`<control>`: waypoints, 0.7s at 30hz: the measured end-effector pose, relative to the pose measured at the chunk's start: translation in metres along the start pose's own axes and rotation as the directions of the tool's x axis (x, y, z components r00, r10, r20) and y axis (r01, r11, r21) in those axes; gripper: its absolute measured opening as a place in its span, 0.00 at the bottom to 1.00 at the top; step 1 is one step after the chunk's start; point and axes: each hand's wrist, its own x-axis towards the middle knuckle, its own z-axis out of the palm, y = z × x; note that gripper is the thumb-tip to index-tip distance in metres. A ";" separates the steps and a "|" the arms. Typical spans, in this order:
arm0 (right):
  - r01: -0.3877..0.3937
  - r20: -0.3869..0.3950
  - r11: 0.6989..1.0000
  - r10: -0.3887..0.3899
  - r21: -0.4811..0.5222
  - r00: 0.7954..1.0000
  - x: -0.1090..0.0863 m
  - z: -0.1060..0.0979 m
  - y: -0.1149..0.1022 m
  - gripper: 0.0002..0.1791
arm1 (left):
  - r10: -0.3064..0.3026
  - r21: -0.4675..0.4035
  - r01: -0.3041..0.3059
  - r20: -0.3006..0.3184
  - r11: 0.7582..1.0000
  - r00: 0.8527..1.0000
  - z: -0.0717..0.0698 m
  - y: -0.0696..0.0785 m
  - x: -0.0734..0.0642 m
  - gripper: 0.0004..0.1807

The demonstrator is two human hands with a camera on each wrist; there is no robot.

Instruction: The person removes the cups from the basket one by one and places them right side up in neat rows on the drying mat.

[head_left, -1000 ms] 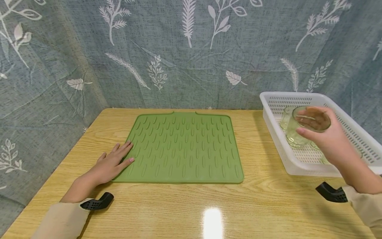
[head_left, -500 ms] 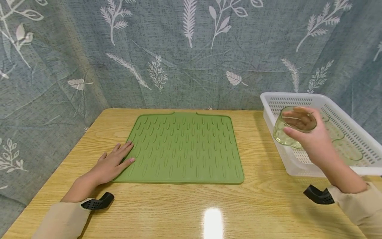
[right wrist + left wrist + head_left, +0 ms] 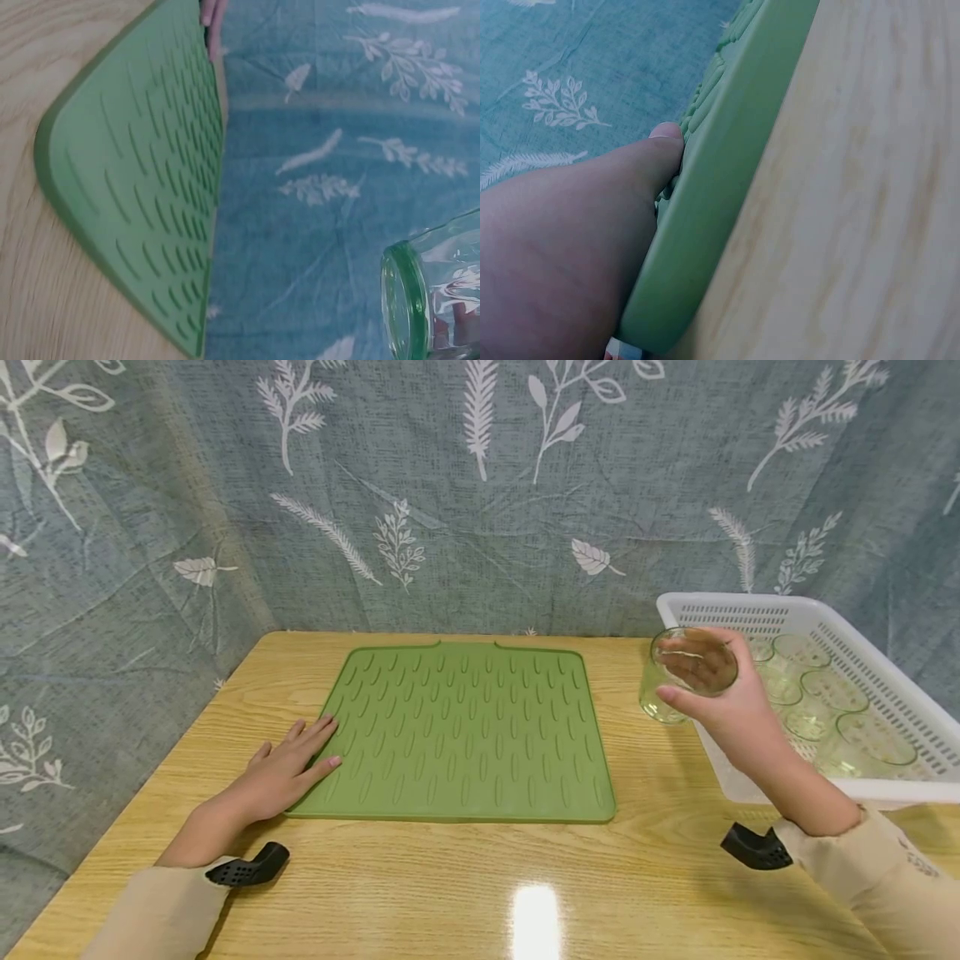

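Observation:
A clear, green-tinted drinking glass [image 3: 664,693] is held upright in my right hand [image 3: 738,714], fingers round its far side and thumb on the near side. It hangs just left of the white basket's near-left wall, above the table. In the right wrist view the base of the glass [image 3: 409,300] shows at the lower right. My left hand [image 3: 281,777] lies flat with spread fingers on the left edge of a green ridged drying mat [image 3: 457,735]. In the left wrist view its thumb [image 3: 667,146] rests on the mat's edge [image 3: 712,180].
A white perforated plastic basket [image 3: 712,768] stands at the right end of the wooden table [image 3: 420,893], with several similar glasses [image 3: 832,693] upright inside. A grey-blue curtain [image 3: 480,552] with white leaf patterns hangs behind and to the left of the table.
My right hand has carried the glass leftward, from over the basket to past its left rim. The glasses left in the basket now show more fully. My left hand stays on the mat.

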 end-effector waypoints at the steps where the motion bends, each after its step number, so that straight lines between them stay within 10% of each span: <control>1: 0.001 0.001 1.000 -0.001 0.001 1.000 0.001 0.003 0.001 0.32 | 0.000 0.001 0.000 0.000 1.000 1.000 0.000 0.000 0.000 0.40; 21: -0.069 0.045 0.997 0.071 -0.040 0.996 0.029 0.071 0.028 0.36 | -0.009 -0.008 0.009 -0.005 1.000 1.000 0.000 0.001 -0.001 0.40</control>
